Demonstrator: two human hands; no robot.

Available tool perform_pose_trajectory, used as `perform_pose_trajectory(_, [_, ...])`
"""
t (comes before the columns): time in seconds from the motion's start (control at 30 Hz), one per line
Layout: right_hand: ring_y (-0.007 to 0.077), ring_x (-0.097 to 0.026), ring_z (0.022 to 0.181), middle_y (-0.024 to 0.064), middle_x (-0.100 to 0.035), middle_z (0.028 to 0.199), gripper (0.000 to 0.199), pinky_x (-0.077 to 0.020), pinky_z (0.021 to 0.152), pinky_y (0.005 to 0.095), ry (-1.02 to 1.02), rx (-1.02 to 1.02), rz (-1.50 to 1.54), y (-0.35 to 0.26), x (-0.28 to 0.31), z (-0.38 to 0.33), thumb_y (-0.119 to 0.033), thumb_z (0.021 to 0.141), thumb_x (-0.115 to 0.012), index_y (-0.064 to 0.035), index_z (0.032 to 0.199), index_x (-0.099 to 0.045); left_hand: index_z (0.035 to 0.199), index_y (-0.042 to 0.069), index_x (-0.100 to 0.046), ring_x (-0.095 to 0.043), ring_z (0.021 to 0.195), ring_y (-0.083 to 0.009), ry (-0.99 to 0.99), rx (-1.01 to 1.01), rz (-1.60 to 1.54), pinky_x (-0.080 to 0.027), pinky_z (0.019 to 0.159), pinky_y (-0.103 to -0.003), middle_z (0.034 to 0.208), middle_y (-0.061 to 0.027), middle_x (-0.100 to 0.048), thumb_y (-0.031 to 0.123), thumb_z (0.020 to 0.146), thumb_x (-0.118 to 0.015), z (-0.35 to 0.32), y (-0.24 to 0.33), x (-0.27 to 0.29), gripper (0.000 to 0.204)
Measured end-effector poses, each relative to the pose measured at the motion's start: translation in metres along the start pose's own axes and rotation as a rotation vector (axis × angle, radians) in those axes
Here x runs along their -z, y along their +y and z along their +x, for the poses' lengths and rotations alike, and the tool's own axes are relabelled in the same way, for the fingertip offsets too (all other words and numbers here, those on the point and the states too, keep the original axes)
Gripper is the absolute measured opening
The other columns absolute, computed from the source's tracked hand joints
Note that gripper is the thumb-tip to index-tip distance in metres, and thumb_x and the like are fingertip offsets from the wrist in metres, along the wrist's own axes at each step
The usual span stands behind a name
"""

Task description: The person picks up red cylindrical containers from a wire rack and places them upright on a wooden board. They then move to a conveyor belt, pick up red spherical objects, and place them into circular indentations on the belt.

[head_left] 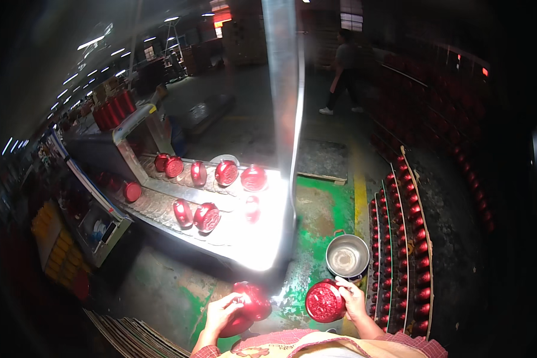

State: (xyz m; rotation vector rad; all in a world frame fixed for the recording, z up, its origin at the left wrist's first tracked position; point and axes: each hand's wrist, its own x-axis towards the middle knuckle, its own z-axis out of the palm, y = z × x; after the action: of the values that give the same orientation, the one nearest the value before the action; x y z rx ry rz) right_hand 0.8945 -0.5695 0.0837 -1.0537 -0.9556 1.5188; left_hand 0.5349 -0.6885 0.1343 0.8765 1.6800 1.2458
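Observation:
At the lower middle, my left hand [224, 313] is closed on a glossy red round piece [255, 301]. It is blurred by glare, and a second red shape overlaps it below; I cannot tell whether that is a separate piece. My right hand [353, 299] grips the edge of a red disc-shaped piece [325, 301], its embossed face turned up. Both pieces are held in the air above the floor, apart from each other. Just beyond my right hand stands a metal pot [347, 255] with a small loop handle.
Ahead to the left, a brightly lit conveyor [221, 235] carries several similar red pieces [207, 217] out of a machine housing. An upright metal post [283, 89] rises at its end. On the right, boards hold rows of red pieces [420, 247]. A person [343, 68] walks in the background.

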Motion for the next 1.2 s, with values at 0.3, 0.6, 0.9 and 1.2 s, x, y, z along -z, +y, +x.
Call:
perform_pose_trajectory(0.3, [0.0156,-0.061,0.103,0.0088,-0.067,0.113,0.024,-0.0477,0.093,0.0318,-0.468,-0.084,-0.348,0.032,-0.301,0.036,-0.014,0.091,-0.064,-0.0033,0.112,-0.067,0.099,0.002,-0.07,-0.045,0.058,-0.002,0.171,-0.068,0.021,-0.037,0.052,-0.02,0.069,0.0041,-0.059,0.0,0.076,-0.073,0.031,-0.004,0.222,0.023])
perform_pose_trajectory(0.6, [0.0137,-0.057,0.101,0.0061,-0.064,0.111,0.024,-0.0472,0.091,0.0306,-0.845,-0.124,-0.184,0.046,-0.483,0.11,-0.016,0.094,-0.061,-0.0067,0.116,-0.065,0.095,0.0,-0.068,-0.035,0.05,0.0014,0.496,-0.028,-0.201,-0.023,0.042,-0.02,0.065,0.0065,-0.049,-0.014,0.076,-0.067,0.094,-0.015,0.328,0.023])
perform_pose_trajectory(0.9, [0.0199,-0.049,0.126,0.0146,-0.053,0.138,0.021,-0.0372,0.107,0.035,-1.029,0.019,-0.164,0.061,-0.582,0.204,-0.004,0.092,-0.06,-0.0036,0.112,-0.066,0.095,-0.001,-0.069,-0.036,0.049,0.0006,0.337,-0.268,0.053,-0.023,0.042,-0.02,0.064,0.0059,-0.051,-0.009,0.076,-0.069,0.21,-0.009,0.405,0.021])
perform_pose_trajectory(1.2, [0.0167,-0.054,0.118,0.0136,-0.059,0.13,0.017,-0.0425,0.1,0.0311,-0.443,-0.063,-0.46,0.077,-0.625,0.215,-0.007,0.09,-0.064,-0.0026,0.107,-0.067,0.101,0.006,-0.071,-0.036,0.049,-0.0017,-0.106,-0.007,0.115,-0.029,0.046,-0.022,0.056,0.0059,-0.041,0.001,0.079,-0.071,0.357,0.026,0.456,0.023])
